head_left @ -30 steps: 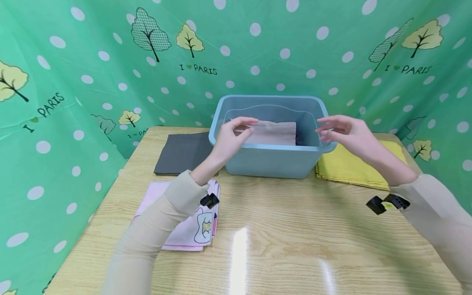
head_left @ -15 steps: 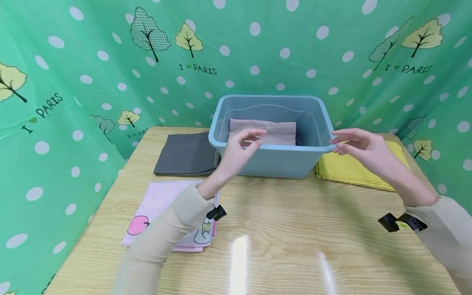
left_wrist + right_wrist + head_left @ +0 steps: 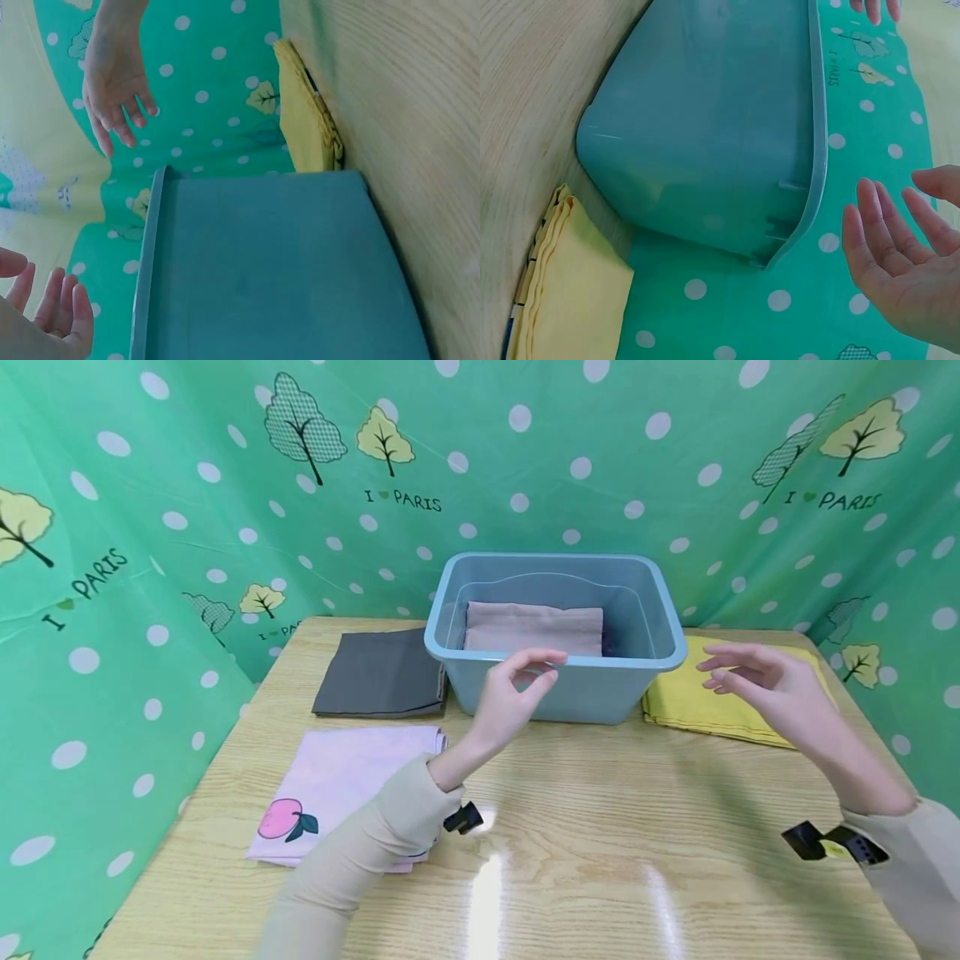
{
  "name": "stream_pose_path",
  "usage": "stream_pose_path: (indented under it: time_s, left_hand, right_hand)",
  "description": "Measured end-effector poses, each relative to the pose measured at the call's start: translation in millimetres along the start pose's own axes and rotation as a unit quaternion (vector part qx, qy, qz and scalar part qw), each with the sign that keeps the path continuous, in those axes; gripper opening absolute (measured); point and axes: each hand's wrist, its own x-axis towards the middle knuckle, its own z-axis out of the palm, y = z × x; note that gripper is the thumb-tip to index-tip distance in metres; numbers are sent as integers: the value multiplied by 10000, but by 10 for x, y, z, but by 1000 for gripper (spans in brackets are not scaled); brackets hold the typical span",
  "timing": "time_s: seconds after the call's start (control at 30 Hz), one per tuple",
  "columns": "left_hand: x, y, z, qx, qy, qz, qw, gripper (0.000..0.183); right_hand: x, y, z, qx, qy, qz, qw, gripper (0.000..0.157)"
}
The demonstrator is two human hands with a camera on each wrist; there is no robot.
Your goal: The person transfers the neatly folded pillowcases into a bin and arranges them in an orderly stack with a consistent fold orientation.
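In the head view a blue plastic bin [image 3: 540, 689] stands at the back of the table with a folded greyish-pink cloth [image 3: 532, 622] inside. My left hand [image 3: 513, 693] hovers in front of the bin's near rim, fingers loosely bent and holding nothing. To the right of the bin, my right hand [image 3: 772, 681] is raised over a folded yellow cloth [image 3: 686, 702], its fingers relaxed with nothing in them. The right wrist view shows this hand [image 3: 907, 259] palm up beside the bin's wall [image 3: 705, 112].
A folded dark grey cloth [image 3: 378, 672] lies left of the bin. Nearer the front is a folded pink cloth [image 3: 352, 768] with a fruit print, partly covered by the left sleeve [image 3: 375, 835]. A green dotted curtain [image 3: 517, 460] encloses the wooden table [image 3: 600, 827].
Both hands have drawn back from over the bin toward the front and to the right. The bin and the cloth inside have stayed in place.
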Motion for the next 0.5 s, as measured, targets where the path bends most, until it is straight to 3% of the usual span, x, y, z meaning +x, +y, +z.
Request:
stream_pose_path:
  time_s: [0.3, 0.5]
  left_hand:
    - [-104, -85, 199, -307, -210, -27, 9993, 20]
    - [-158, -157, 341, -395, -348, -260, 9983, 20]
  right_hand:
    - [-141, 141, -13, -93, 56, 113, 9999, 28]
    - [-229, 277, -20, -92, 109, 365, 9992, 28]
